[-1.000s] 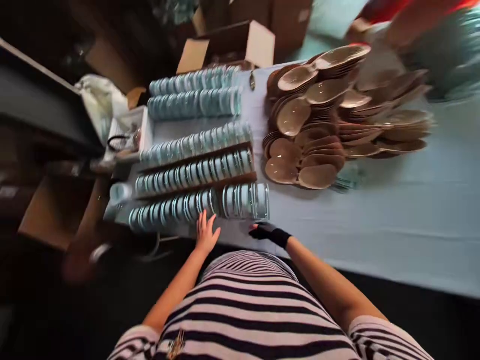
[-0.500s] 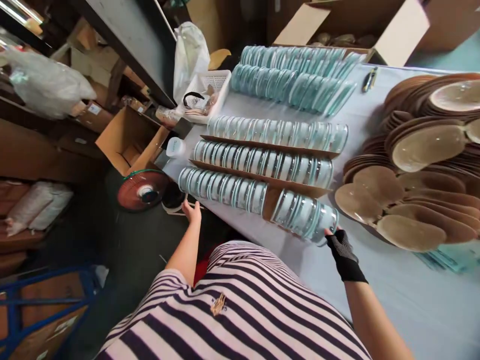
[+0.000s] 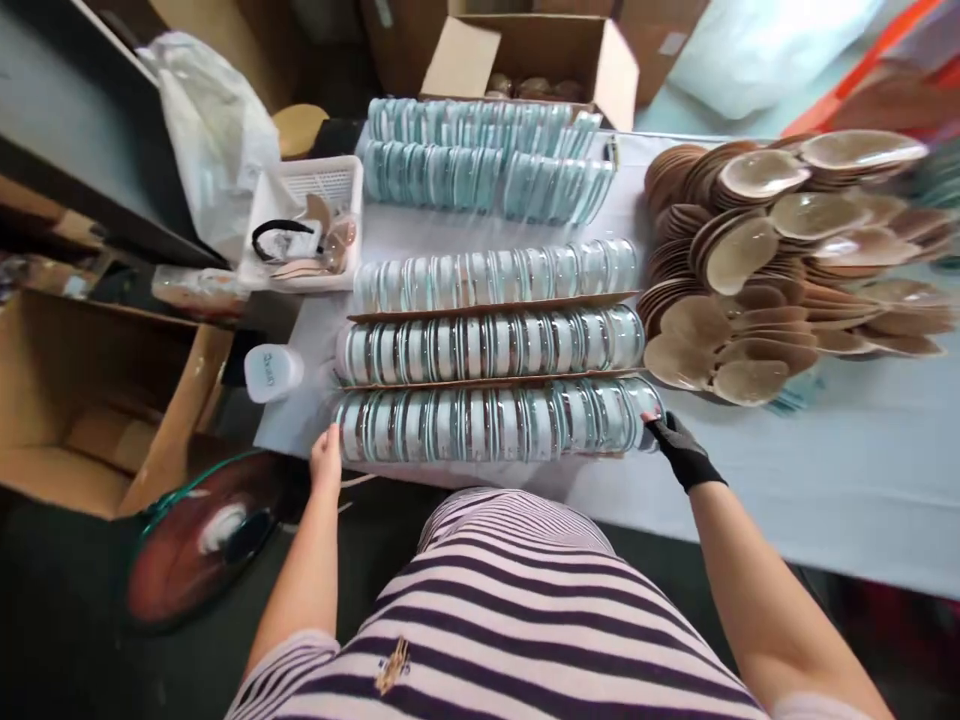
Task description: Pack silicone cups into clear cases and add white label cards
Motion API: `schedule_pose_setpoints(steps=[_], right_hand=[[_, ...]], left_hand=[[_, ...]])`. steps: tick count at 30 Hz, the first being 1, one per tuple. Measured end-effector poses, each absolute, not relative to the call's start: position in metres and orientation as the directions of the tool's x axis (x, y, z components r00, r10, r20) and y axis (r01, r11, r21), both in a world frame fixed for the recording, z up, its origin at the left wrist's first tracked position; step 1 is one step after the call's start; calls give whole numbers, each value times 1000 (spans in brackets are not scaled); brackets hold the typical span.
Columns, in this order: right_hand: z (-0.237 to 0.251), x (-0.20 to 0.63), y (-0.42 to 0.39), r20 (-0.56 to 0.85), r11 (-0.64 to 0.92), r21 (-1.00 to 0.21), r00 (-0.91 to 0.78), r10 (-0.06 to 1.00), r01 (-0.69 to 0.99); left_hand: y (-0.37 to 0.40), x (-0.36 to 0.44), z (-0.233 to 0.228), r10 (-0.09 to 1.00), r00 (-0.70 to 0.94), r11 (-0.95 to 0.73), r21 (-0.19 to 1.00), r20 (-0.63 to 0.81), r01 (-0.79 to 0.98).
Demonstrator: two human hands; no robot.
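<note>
In front of me runs a row of clear, rounded plastic packs (image 3: 465, 425) with teal edges and white bands, standing on edge face to face. My left hand (image 3: 326, 460), bare, presses on the row's left end; its fingers are partly hidden. At the right end, my right hand (image 3: 679, 450), in a black glove with bare fingertips, has its fingers against the last pack. Brown cardboard strips (image 3: 495, 382) separate this row from a second row of packs (image 3: 491, 345) and a third row (image 3: 495, 278) behind it.
Teal-edged pieces (image 3: 487, 180) stand in rows farther back. Brown oval pieces (image 3: 739, 260) are piled at right. At left are a white basket (image 3: 356, 225), a white lidded container (image 3: 274, 372), an open cardboard box (image 3: 112, 400) and a fan (image 3: 210, 540). Another box (image 3: 619, 70) stands behind the table.
My left hand has come to the front row's left end. The gap in that row has closed, and the row now lies straight along the strip. The view has turned.
</note>
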State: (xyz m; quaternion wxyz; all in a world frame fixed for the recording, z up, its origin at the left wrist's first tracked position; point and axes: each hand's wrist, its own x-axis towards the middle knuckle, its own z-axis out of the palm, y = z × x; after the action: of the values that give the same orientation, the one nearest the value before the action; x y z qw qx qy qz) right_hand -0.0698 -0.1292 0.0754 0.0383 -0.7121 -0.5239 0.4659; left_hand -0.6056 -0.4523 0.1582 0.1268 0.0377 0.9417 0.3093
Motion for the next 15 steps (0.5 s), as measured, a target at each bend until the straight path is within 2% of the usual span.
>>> schedule_pose_setpoints(steps=[2, 3, 4, 5, 7, 9, 11, 15], right_hand=[[89, -87, -118, -390, -205, -545, -29, 921, 813], [98, -102, -110, -251, -30, -546, -129, 959, 837], [106, -122, -100, -122, 155, -546, -261, 958, 823], [113, -145, -88, -43, 328, -548, -417, 908, 770], [124, -200, -62, 35, 533, -527, -609, 792, 662], [128, -254, -37, 13, 602, -505, -692, 722, 619], [127, -300, -16, -103, 572, -491, -696, 711, 657], [124, -346, 7, -322, 490, -483, -667, 672, 726]], left_hand=[[-434, -610, 168, 305, -950, 798, 563, -71, 215], [-419, -608, 172, 430, -903, 767, 518, 22, 378], [-402, -605, 175, 571, -815, 707, 448, 93, 547], [-383, -598, 176, 709, -695, 619, 368, 119, 694], [-342, -580, 174, 893, -449, 428, 265, 20, 864], [-306, -560, 167, 951, -276, 303, 236, -142, 923], [-281, -542, 158, 952, -189, 245, 228, -240, 942], [-259, -530, 154, 968, -121, 173, 237, -220, 956]])
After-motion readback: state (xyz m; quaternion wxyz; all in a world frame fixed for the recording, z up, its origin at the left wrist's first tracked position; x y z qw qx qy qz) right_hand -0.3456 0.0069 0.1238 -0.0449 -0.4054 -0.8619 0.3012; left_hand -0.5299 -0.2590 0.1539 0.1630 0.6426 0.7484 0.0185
